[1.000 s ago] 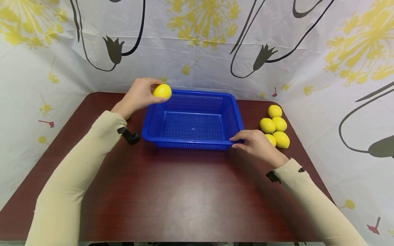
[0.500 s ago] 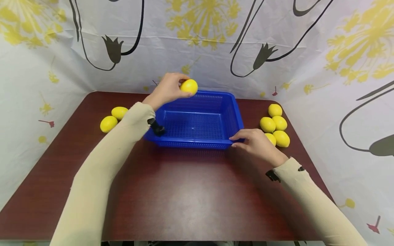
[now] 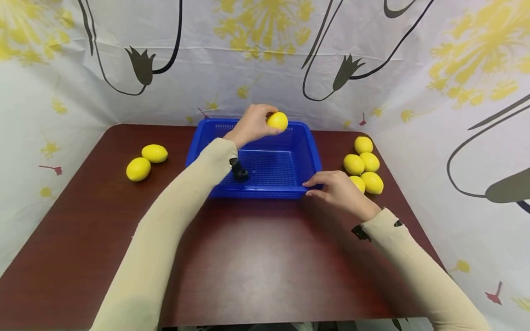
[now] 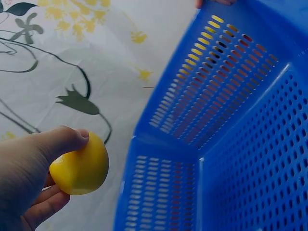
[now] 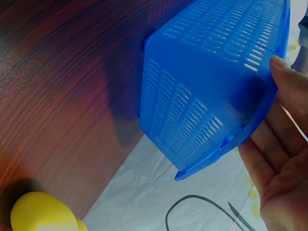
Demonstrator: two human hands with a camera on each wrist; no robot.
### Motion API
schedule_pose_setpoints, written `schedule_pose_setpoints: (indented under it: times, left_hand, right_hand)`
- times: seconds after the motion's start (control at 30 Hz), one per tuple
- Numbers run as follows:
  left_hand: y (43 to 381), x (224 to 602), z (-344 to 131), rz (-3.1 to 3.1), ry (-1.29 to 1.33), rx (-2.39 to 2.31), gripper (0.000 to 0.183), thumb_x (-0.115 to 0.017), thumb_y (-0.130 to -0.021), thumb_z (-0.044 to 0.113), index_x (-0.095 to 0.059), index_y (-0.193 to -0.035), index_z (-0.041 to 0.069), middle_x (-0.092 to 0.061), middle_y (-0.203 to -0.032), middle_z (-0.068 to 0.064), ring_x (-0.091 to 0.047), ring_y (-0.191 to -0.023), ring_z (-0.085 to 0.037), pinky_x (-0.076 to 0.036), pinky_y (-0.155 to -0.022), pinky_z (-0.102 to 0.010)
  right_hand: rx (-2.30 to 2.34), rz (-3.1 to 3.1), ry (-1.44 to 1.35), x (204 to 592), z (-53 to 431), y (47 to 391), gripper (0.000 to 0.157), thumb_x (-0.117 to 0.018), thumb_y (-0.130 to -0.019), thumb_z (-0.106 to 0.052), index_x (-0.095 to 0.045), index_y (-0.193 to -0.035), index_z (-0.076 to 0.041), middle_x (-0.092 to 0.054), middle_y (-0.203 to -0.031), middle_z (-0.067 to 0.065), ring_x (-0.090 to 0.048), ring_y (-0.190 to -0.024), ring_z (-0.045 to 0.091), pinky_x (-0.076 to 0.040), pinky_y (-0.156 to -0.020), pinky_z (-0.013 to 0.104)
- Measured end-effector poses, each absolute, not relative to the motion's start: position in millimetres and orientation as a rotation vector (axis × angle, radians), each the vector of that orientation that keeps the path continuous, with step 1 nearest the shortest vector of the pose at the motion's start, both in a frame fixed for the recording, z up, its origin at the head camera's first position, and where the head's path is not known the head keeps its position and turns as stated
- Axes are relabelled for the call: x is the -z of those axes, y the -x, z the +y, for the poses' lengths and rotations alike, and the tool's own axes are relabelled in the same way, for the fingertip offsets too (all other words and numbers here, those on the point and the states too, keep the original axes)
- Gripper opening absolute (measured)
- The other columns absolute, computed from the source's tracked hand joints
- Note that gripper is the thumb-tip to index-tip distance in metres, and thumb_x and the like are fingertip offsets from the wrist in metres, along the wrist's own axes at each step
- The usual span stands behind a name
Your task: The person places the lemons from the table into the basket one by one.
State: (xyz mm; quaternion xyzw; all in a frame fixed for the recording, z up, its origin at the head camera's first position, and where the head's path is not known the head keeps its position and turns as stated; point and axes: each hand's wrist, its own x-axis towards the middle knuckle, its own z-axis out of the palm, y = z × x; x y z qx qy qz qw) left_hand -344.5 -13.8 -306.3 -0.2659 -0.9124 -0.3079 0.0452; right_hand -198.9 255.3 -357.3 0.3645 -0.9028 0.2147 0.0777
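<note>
From the head view, we see a smooth yellow lemon (image 3: 279,121) held aloft at one o'clock from the middle of an upright, rectangular, perforated blue basket (image 3: 265,189).

Head view, looking forward and down over table (image 3: 248,257); wrist views, close, both sharing basket (image 5: 207,82)

A plain cream fabric left sleeve (image 3: 165,239) shows at eight o'clock, a matching cream fabric right sleeve (image 3: 418,262) at four, leaving the left hand (image 3: 253,124) and right hand (image 3: 341,193) bare. A blocky black device (image 3: 239,170) sits at the left cuff's (image 3: 221,151) five o'clock; the right cuff (image 3: 378,222) carries a similar black block (image 3: 361,232) at eight.
</note>
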Motion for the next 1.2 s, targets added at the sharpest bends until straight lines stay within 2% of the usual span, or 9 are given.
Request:
schedule_pose_setpoints:
  times: [0.23,0.37,0.63,0.93,1.2]
  left_hand:
    - [354.1,320.8,9.4,-2.795,0.821,0.904,0.053,-0.079,-0.083,0.031,-0.064,-0.128,0.006,-0.070,-0.122,-0.009,-0.064,-0.104,-0.023,-0.052,-0.091,-0.037]
    - [358.2,327.5,16.8,-2.827,0.811,0.965,0.056,-0.078,-0.084,0.031,-0.062,-0.132,0.007,-0.068,-0.125,-0.009,-0.063,-0.106,-0.023,-0.053,-0.092,-0.036]
    - [363.6,345.9,27.7,-2.855,0.817,0.949,0.056,-0.078,-0.084,0.035,-0.063,-0.130,0.007,-0.068,-0.124,-0.009,-0.062,-0.106,-0.023,-0.053,-0.092,-0.037]
    - [367.4,356.6,31.2,-2.916,0.795,0.946,0.057,-0.078,-0.085,0.035,-0.062,-0.132,0.006,-0.067,-0.127,-0.011,-0.062,-0.105,-0.024,-0.054,-0.090,-0.037]
    - [372.2,367.2,33.1,-2.962,0.803,0.929,0.056,-0.078,-0.085,0.034,-0.064,-0.130,0.004,-0.068,-0.126,-0.012,-0.063,-0.104,-0.024,-0.054,-0.089,-0.036]
  right_hand:
    - [-0.653,-2.683,-1.106,358.4,255.9,198.5,0.018,-0.081,-0.082,-0.016,-0.078,-0.100,-0.014,-0.077,-0.094,0.000,-0.072,-0.087,0.014,-0.061,-0.075,0.034]
    - [-0.656,-2.691,-1.104,358.6,255.7,198.7,0.018,-0.080,-0.082,-0.015,-0.078,-0.100,-0.014,-0.077,-0.094,0.000,-0.072,-0.088,0.015,-0.061,-0.077,0.037]
    - [-0.653,-2.721,-1.084,356.9,255.2,198.0,0.019,-0.080,-0.083,-0.016,-0.077,-0.102,-0.014,-0.077,-0.096,0.000,-0.071,-0.087,0.014,-0.061,-0.074,0.033]
    - [-0.618,-2.715,-1.090,355.4,254.5,200.3,0.019,-0.081,-0.082,-0.015,-0.078,-0.101,-0.014,-0.077,-0.096,0.001,-0.073,-0.089,0.016,-0.062,-0.082,0.036]
    - [-0.629,-2.721,-1.087,355.8,254.9,200.0,0.019,-0.081,-0.082,-0.017,-0.078,-0.100,-0.014,-0.077,-0.095,0.000,-0.072,-0.089,0.015,-0.061,-0.081,0.035]
